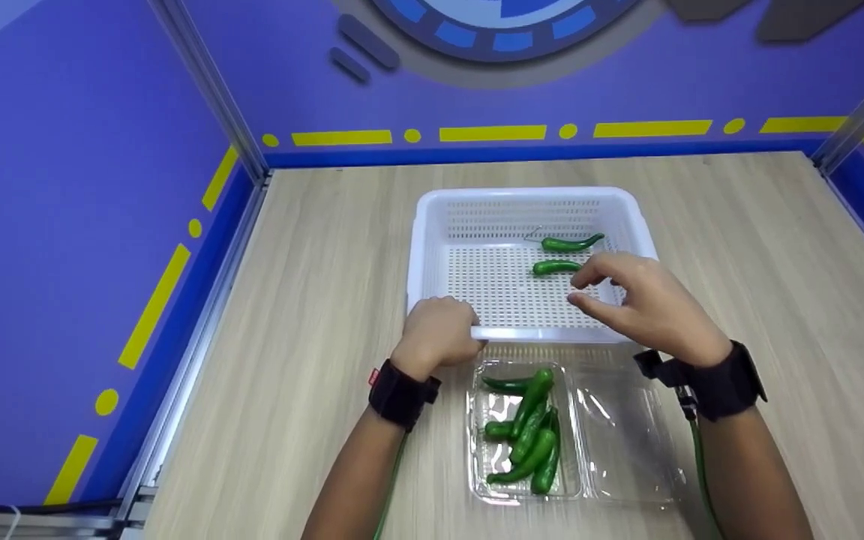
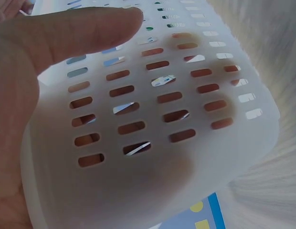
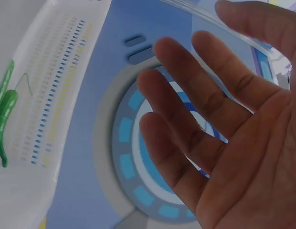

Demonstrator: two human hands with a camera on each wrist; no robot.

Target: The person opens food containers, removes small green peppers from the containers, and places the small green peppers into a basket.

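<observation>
A white slotted plastic basket [image 1: 537, 334] stands at the middle of the table. My left hand [image 1: 438, 330] grips its near left corner; in the left wrist view the thumb [image 2: 90, 36] lies along the slotted wall [image 2: 153, 114]. Above the basket's near right part hovers my right hand [image 1: 646, 304], its palm bare in the right wrist view and its fingers [image 3: 181, 114] loosely bent around nothing. Two green chili peppers lie inside the basket: one pepper [image 1: 571, 244] farther back, the other pepper [image 1: 554, 268] partly hidden behind my right fingertips.
In front of the basket, an opened clear plastic clamshell box [image 1: 481, 487] holds several green peppers [image 1: 533, 442] in its left half. Its transparent lid [image 1: 627, 442] lies flat to the right. Purple-blue panels [image 1: 477, 97] wall the wooden table [image 1: 312, 300].
</observation>
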